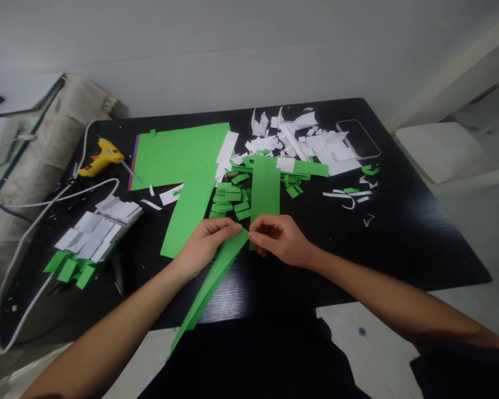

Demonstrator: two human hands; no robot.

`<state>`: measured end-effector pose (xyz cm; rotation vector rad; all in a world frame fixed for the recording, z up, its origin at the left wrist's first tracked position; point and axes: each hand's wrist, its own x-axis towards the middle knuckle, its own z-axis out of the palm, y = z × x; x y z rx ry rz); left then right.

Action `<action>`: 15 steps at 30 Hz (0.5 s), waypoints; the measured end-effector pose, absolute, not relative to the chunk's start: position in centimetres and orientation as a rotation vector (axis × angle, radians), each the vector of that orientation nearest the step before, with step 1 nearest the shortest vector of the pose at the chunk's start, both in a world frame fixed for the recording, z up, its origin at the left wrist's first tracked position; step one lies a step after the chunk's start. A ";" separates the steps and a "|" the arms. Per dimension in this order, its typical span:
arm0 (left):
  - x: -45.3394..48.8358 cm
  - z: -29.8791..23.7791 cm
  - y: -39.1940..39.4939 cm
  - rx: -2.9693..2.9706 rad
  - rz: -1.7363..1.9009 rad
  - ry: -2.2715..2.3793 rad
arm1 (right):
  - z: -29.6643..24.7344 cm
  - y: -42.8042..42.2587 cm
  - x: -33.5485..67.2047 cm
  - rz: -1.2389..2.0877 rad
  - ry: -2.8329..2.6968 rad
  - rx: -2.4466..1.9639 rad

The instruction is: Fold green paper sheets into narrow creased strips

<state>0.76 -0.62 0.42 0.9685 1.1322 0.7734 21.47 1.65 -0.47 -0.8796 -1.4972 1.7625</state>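
Left hand (203, 245) pinching top end of folded green strip (216, 278), thumb over it; strip slants down past near edge of black tabletop (403, 238). Right hand (289, 239) at strip's tip, fingers curled, thumb near forefinger; can't tell from here if gripping. Flat green strip (266, 188) just beyond right hand. Small green pieces (228, 198) between strips, white scraps (299, 141) behind. Yellow glue gun (103, 158) far left.

A pale grey wall (183, 72) rose behind the black surface (399, 233), whose near side caught glossy light. A white, round-cornered seat (441, 151) stood right; pale floor (382, 349) showed near.
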 end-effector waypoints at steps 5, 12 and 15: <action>1.0 0.8 -0.8 1.101 0.867 1.213 | -0.5 1.9 21.5 1.749 -1.513 -0.890; 0.9 0.5 -0.8 1.094 0.925 1.223 | -0.6 1.9 21.6 1.711 -1.547 -0.889; 0.8 0.4 -0.8 1.109 0.961 1.226 | -0.6 2.0 21.6 1.732 -1.542 -0.885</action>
